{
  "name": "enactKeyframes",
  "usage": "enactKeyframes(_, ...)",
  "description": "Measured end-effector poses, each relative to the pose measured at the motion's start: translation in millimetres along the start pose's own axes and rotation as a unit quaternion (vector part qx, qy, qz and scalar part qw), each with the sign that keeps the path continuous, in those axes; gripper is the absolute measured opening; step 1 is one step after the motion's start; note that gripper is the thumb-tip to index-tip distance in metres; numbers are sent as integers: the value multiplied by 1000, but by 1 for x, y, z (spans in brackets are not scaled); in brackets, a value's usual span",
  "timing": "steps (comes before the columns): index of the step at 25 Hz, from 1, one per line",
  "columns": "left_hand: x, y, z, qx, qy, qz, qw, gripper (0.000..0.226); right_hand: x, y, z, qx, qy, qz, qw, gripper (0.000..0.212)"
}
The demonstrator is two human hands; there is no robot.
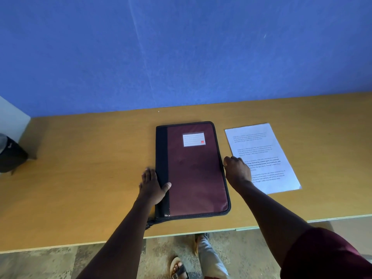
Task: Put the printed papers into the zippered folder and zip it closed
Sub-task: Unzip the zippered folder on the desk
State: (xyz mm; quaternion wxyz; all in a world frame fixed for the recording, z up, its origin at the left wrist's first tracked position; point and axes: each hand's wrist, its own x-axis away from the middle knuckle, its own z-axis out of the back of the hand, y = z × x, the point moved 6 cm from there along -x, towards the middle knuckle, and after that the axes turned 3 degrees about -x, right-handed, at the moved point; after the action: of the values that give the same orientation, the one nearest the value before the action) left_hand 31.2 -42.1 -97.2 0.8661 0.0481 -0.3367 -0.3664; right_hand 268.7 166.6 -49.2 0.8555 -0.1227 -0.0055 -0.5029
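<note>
A maroon zippered folder (193, 172) with a black spine and a white label lies flat and closed on the wooden table (80, 168). My left hand (152, 185) rests on its spine edge, fingers down the side and thumb on top. My right hand (237, 172) is at the folder's right edge, its fingers pinching what looks like the zipper pull. The printed papers (263, 156) lie flat on the table just right of the folder, partly under my right hand and wrist.
A blue wall (181, 57) rises right behind the table. A dark bag-like object (10, 156) sits at the table's far left end. The table's front edge runs close to me, with floor and my sandalled feet (179, 267) below.
</note>
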Motion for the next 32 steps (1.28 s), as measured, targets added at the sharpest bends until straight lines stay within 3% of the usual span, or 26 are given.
enactKeyframes(22, 61, -29, -29, -44, 17, -68, 997, 91, 110, 7, -15, -20, 7, -41, 999, 8)
enactKeyframes(32, 91, -38, -37, 19, 51, -82, 995, 75, 165, 9, -29, -68, 17, -103, 992, 10)
